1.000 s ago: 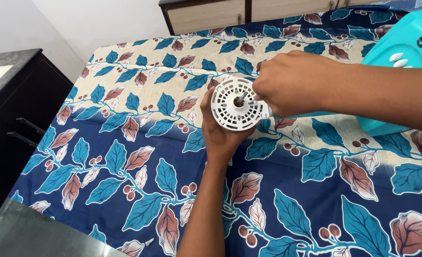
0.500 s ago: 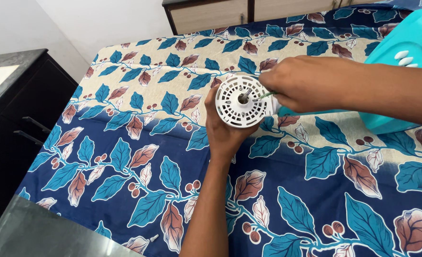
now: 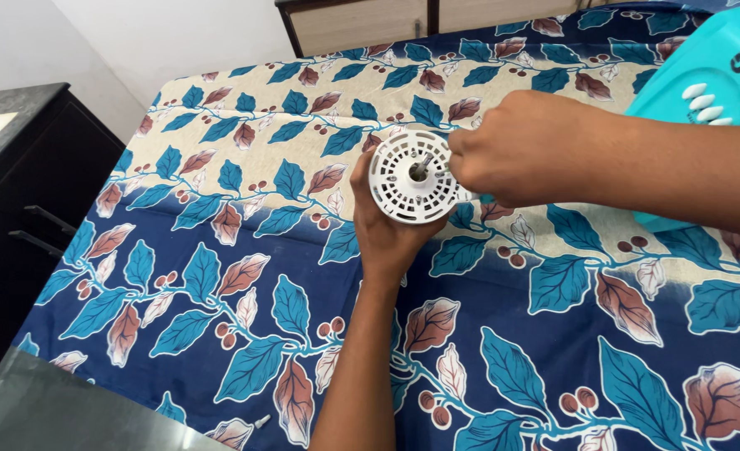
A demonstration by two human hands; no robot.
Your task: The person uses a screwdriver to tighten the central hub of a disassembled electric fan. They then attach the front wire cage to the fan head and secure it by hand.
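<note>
My left hand (image 3: 387, 234) cups a round white vented plastic housing (image 3: 408, 188) from below, above the leaf-patterned cloth (image 3: 220, 276). A short metal shaft (image 3: 420, 167) stands out of the housing's centre. My right hand (image 3: 512, 150) is closed into a fist against the housing's right rim, with its fingertips by the shaft. The thin green tool in that fist is hidden by the fingers.
A teal plastic appliance body (image 3: 721, 67) with white buttons (image 3: 702, 102) lies at the right, behind my right forearm. A small white screw (image 3: 261, 422) rests on the cloth near the bottom. A black cabinet (image 3: 27, 184) stands at the left and wooden doors (image 3: 362, 25) at the back.
My right hand has closed in over the housing's right edge, and the green tool tip seen half a second ago is now covered. The housing has hardly moved.
</note>
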